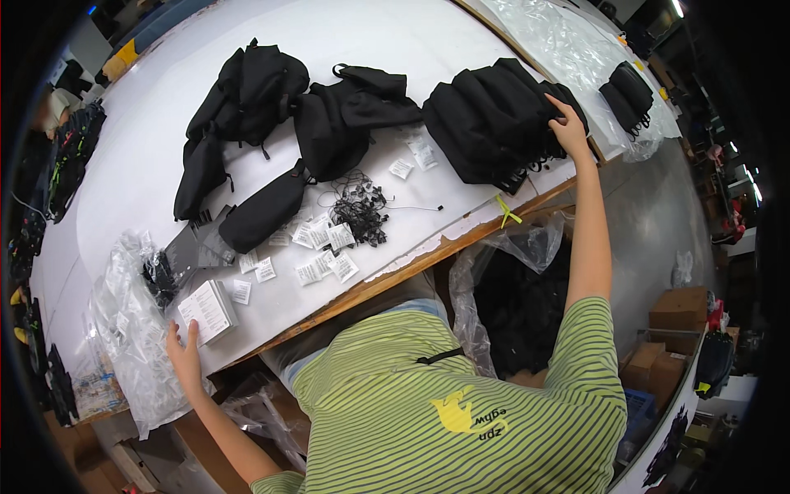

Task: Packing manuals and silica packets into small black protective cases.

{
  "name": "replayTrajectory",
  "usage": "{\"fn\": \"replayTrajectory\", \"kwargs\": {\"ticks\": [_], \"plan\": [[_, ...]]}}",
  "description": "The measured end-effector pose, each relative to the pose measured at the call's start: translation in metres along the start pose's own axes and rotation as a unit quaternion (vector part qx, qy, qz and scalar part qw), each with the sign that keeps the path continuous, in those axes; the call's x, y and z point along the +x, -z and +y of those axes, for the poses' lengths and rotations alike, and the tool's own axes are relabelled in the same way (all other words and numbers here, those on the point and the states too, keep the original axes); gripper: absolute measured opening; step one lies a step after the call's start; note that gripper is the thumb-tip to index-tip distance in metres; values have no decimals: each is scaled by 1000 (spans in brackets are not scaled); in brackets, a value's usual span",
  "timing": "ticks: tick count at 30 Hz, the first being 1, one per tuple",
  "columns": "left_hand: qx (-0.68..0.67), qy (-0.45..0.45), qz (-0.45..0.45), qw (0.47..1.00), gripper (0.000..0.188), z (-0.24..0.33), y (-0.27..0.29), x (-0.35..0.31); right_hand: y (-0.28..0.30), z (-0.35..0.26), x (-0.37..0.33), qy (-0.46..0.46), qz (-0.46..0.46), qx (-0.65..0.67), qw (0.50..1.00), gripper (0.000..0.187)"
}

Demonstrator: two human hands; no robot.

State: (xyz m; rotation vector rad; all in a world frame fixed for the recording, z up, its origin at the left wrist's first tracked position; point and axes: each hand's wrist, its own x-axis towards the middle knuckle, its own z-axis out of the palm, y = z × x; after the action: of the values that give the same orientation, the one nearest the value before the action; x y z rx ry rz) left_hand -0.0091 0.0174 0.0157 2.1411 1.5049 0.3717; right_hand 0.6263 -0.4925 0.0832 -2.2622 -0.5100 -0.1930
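Observation:
My right hand (568,129) touches the right end of a row of black fabric bags (490,115), index finger stretched out over the cloth; its other fingers are partly hidden. At the table's near left, my left hand (183,350) is open, thumb and fingers apart, beside a stack of white printed cards (207,311). Between the hands lie several small white packets (311,235) and a tangled heap of black tag strings (360,210). More loose black bags (257,86) lie farther back, and one long black pouch (263,212) rests near the packets.
Clear plastic sheeting (123,321) covers the table's left corner. A wooden edge (362,295) runs along the front. Below it hangs a plastic-lined container of black items (522,300). Another black bundle (627,95) lies on plastic at the far right, above cardboard boxes (676,309).

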Motion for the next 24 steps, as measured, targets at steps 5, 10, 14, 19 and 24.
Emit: {"fn": "replayTrajectory", "kwargs": {"ticks": [5,10,14,19,24], "plan": [[-51,-5,-21,998,56,-8,-4,-1,8,-33,-8,-18,-60,-164,985,56],[-142,-3,3,990,55,-8,-13,1,6,-31,-2,22,-79,-286,955,58],[-84,-11,48,995,60,13,-25,-7,3,-55,-3,70,27,-420,905,55],[34,-94,112,989,63,24,-25,-16,-45,-146,-64,225,17,-158,961,21],[155,-131,205,957,53,40,-20,-17,-137,-167,-149,167,-309,-127,928,11]]}}
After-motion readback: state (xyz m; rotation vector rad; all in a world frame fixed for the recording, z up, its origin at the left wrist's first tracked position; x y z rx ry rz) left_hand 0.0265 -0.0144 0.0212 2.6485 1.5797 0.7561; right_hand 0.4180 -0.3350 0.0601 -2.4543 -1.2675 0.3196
